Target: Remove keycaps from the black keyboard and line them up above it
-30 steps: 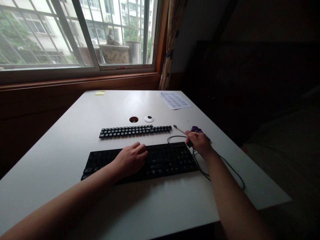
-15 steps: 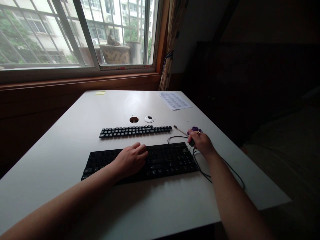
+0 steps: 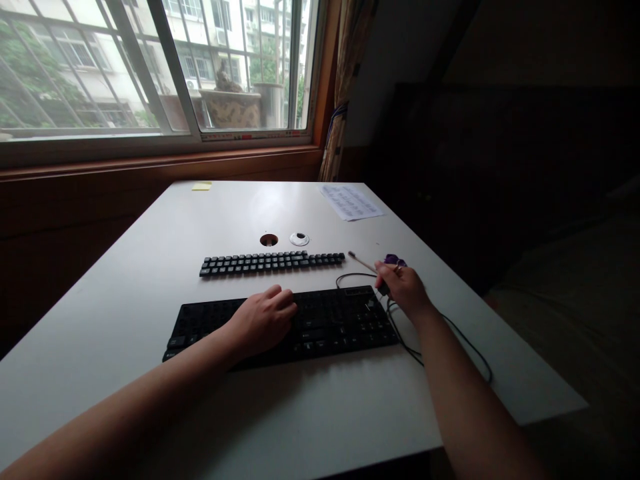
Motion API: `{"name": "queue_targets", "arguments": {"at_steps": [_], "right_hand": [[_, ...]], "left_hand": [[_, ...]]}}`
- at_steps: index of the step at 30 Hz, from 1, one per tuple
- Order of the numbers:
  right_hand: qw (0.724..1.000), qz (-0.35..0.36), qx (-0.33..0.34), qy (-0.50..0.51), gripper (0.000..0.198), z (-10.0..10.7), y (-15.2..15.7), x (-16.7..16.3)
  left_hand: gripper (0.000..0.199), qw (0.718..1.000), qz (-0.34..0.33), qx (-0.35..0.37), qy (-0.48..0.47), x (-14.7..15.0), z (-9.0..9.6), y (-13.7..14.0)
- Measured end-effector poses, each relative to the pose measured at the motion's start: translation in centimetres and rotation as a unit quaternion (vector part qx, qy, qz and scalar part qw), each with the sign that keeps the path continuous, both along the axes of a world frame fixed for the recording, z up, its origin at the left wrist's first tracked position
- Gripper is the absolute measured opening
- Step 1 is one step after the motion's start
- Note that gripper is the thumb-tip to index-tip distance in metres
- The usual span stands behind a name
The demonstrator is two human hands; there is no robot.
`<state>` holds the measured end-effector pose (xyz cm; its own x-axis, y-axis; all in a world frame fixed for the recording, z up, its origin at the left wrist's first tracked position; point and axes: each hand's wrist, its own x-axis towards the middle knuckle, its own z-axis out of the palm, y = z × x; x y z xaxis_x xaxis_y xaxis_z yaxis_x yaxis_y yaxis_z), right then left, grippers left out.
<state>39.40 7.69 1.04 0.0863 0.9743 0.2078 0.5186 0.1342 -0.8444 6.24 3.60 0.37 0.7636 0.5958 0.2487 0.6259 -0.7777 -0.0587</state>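
A black keyboard lies on the white table, with many of its keycaps off. Over its middle rests my left hand, fingers curled; whatever is under the fingertips is hidden. Beyond the keyboard's right end, my right hand is closed on a keycap puller, whose thin wires point down over the number pad. A thin stick with a dark tip shows by the right fingers; I cannot tell whether it is held. Loose black keycaps stand in rows behind the keyboard.
A black cable loops at the right, under my right forearm. Something purple lies behind that hand. Farther back are a cable hole, its white cover, printed paper and yellow sticky notes.
Both hands keep nearly the same place and grip. The whole view has shifted very slightly.
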Motion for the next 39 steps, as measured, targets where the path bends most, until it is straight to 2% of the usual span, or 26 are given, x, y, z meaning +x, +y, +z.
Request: {"name": "queue_targets", "arguments": {"at_steps": [12, 18, 27, 33, 36, 39], "right_hand": [[0.992, -0.009, 0.016, 0.124, 0.048, -0.1, 0.2, -0.7], [0.986, 0.068, -0.009, 0.152, 0.045, -0.3, 0.1, -3.1], [0.954, 0.171, -0.083, 0.230, 0.039, 0.3, -1.3, -7.2], [0.939, 0.247, -0.100, 0.220, 0.034, 1.0, -2.5, -9.5], [0.943, 0.247, -0.091, 0.204, 0.035, 1.0, -2.6, -9.9], [0.958, 0.197, -0.066, 0.197, 0.038, 0.7, -2.3, -9.7]], "left_hand": [[0.004, 1.000, 0.006, 0.001, 0.008, 0.1, 0.2, -0.1], [0.010, 1.000, 0.010, 0.001, -0.010, 0.1, 0.2, -0.1], [0.034, 0.985, 0.017, -0.048, -0.167, -0.3, -0.8, 0.4], [0.040, 0.978, 0.005, -0.070, -0.197, -0.2, -0.6, 0.2], [0.036, 0.978, 0.006, -0.077, -0.196, -0.1, -0.7, 0.2], [0.035, 0.976, 0.024, -0.085, -0.201, -0.2, -0.9, 0.3]]}}
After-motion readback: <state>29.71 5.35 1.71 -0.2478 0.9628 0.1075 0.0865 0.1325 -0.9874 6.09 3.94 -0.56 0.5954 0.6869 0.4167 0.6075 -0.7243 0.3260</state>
